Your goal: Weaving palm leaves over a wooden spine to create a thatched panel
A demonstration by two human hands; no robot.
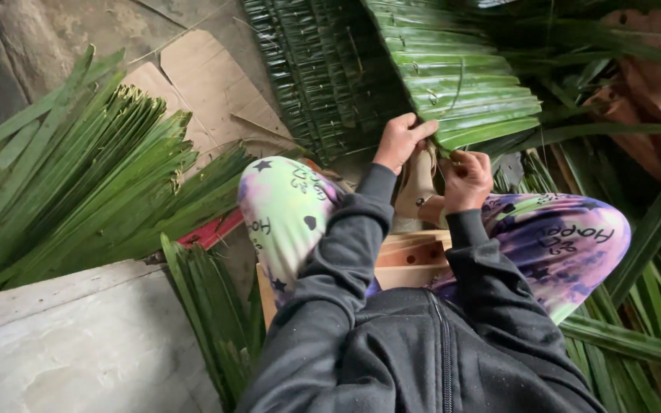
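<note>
I look down at my own lap in tie-dye trousers and a dark zip jacket. My left hand (401,140) pinches the near edge of a stitched panel of folded green palm leaves (453,76) that slopes away in front of me. Just right of it, my right hand (466,180) is closed on the same edge, at the lowest leaf strip. Both hands touch the panel close together. A darker woven leaf panel (311,76) lies under and left of it. I sit on a low wooden stool (411,256).
A large pile of loose long green leaves (78,183) lies at the left, on flattened cardboard (208,84). Another leaf bundle (212,313) lies beside my left knee, by a pale wooden board (78,336). More leaves (644,306) cover the ground at the right.
</note>
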